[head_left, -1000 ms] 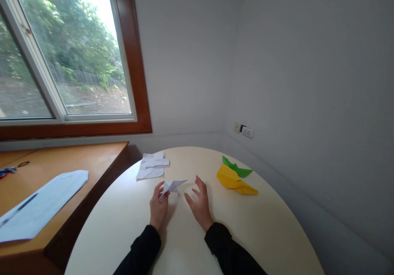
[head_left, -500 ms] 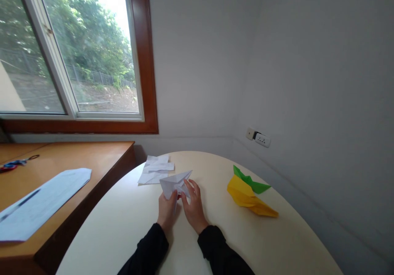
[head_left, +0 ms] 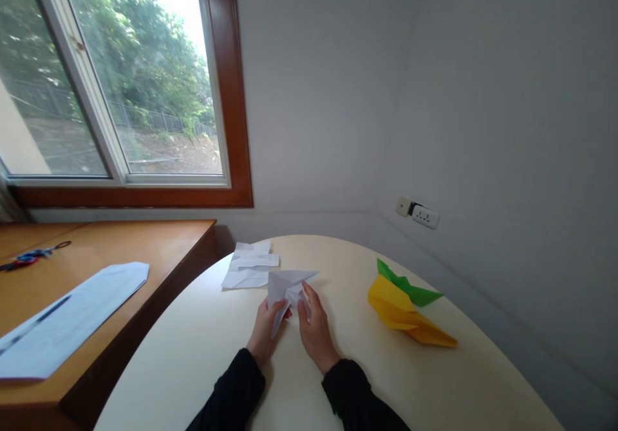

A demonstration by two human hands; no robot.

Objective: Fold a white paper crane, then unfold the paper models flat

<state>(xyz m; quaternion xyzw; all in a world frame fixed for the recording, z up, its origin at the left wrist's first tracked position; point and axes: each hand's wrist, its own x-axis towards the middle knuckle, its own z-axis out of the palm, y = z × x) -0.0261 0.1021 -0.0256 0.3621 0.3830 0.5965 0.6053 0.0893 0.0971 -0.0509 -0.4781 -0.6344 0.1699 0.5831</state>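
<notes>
A folded white paper [head_left: 288, 287] is gripped from both sides near the middle of the round table [head_left: 193, 360], the left hand [head_left: 267, 328] closed on its lower left part and the right hand [head_left: 316, 329] pinching its right part. Beyond it, loose white sheets [head_left: 250, 269] lie at the table's far edge. A yellow paper [head_left: 403, 312] and a green paper [head_left: 408, 284] rest toward the right edge.

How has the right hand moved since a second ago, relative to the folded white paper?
Yes. The right hand closed leftward onto the folded white paper; it now grips it together with the left hand, farther from the yellow paper.
</notes>
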